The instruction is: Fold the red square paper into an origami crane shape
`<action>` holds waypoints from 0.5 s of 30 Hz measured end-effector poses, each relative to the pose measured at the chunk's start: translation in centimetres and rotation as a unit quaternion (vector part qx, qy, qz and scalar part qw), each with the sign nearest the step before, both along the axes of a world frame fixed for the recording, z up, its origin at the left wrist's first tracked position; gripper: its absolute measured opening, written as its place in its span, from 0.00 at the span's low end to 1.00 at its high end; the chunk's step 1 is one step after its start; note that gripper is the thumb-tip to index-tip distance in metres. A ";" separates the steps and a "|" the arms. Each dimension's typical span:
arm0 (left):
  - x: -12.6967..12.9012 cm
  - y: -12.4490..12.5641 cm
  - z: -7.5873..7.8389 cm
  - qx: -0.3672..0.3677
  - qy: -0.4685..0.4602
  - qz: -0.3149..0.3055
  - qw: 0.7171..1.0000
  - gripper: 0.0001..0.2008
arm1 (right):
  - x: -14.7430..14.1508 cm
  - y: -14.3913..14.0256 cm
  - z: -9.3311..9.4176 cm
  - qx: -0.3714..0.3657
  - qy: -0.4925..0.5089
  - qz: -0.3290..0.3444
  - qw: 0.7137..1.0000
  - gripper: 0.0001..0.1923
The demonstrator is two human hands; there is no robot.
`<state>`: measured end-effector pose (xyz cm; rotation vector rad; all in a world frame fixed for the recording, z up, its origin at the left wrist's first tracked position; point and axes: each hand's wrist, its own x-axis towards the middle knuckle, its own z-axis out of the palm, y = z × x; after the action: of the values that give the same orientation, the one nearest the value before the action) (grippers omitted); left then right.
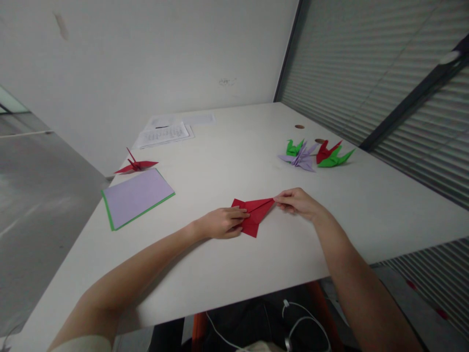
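A partly folded sheet of red origami paper lies on the white table before me, with a long point to the right and shorter corners to the left and front. My left hand rests over its left part, fingers laid flat on top and holding it against the table. Between thumb and fingertips, my right hand pinches the tip of the long point. The part of the paper beneath my left hand is hidden.
A stack of lilac and green paper lies left, a red paper crane just behind it. Back right sit a lilac crane and several green and red folded birds. Written sheets lie far left. The table's front edge is near me.
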<state>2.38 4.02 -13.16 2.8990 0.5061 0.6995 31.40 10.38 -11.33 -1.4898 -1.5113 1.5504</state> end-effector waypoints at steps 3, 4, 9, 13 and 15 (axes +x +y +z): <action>-0.1 0.1 -0.1 0.001 -0.007 -0.002 1.000 0.13 | 0.0 0.0 0.0 -0.023 -0.004 -0.002 1.000 0.18; -0.1 0.1 -0.1 0.002 -0.011 -0.005 1.000 0.13 | 0.0 0.1 0.0 -0.028 -0.004 -0.002 1.000 0.18; -0.5 0.3 -0.1 -0.004 -0.018 -0.022 1.000 0.13 | 0.3 0.4 -0.4 -0.010 -0.026 -0.042 0.999 0.16; -0.6 0.3 0.2 -0.021 0.000 -0.016 1.000 0.14 | 0.4 0.5 -0.4 0.052 -0.039 -0.094 0.993 0.18; -0.4 0.2 0.4 -0.028 0.004 -0.010 1.000 0.14 | -0.1 0.3 -0.2 0.072 0.004 -0.097 0.993 0.22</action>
<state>2.02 4.20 -12.80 2.8516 0.4889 0.6612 31.28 10.70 -11.51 -1.4979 -1.3964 1.3063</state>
